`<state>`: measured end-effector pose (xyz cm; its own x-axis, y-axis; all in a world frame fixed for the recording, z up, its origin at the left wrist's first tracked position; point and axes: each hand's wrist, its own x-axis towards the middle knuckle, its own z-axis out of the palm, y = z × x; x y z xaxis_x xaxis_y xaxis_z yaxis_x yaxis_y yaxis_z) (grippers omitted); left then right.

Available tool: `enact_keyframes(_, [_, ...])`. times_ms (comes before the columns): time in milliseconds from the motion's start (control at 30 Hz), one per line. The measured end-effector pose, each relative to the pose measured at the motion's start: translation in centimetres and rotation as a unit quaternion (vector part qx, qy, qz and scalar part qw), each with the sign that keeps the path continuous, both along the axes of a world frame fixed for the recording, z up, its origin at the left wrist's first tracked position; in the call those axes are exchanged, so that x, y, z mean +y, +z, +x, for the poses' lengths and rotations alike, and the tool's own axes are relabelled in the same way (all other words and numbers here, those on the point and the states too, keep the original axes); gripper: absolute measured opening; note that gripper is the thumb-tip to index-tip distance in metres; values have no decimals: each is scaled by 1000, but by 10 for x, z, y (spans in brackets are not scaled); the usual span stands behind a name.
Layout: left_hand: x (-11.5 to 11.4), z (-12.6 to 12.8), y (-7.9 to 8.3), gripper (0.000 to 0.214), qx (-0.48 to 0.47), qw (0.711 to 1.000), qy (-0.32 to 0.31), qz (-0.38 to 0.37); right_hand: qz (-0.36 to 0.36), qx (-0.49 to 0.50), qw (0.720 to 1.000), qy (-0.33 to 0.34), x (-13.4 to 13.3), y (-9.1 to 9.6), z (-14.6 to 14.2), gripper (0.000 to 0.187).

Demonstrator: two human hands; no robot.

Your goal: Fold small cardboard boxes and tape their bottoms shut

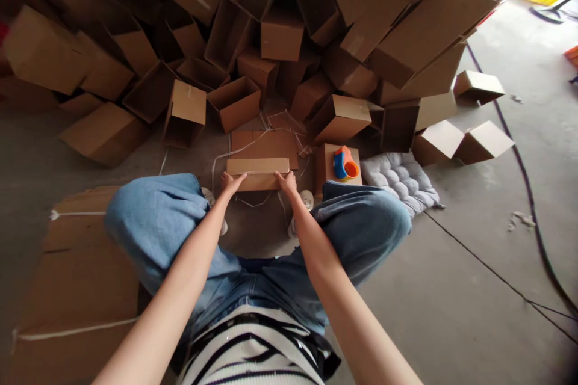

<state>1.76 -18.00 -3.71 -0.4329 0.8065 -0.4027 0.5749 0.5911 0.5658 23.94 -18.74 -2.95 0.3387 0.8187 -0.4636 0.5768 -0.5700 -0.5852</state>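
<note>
I sit with knees apart in blue jeans, both arms stretched forward to a flat folded cardboard box (pixel 257 166) on the floor between my feet. My left hand (pixel 232 183) grips its near left edge, fingers curled over it. My right hand (pixel 287 181) grips the near right edge the same way. Beneath and behind it lies a stack of flattened cardboard (pixel 266 145) with loose white strapping (pixel 226 156) around it. An orange and blue tape dispenser (pixel 345 163) rests on a small box (pixel 326 163) just right of my right hand.
A big heap of assembled open cardboard boxes (pixel 280 36) fills the back. Bundled flat cardboard (pixel 76 289) lies at my left. A grey quilted cushion (pixel 401 180) is at the right, and black cables (pixel 524 192) cross the concrete floor.
</note>
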Motion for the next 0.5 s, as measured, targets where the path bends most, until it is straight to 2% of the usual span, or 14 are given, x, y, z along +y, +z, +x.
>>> enact_keyframes(200, [5, 24, 4, 105, 37, 998, 43, -14, -5, 10, 1000, -19, 0, 2, 0, 69])
enact_keyframes(500, [6, 25, 9, 123, 21, 999, 23, -41, -25, -3, 999, -36, -7, 18, -4, 76])
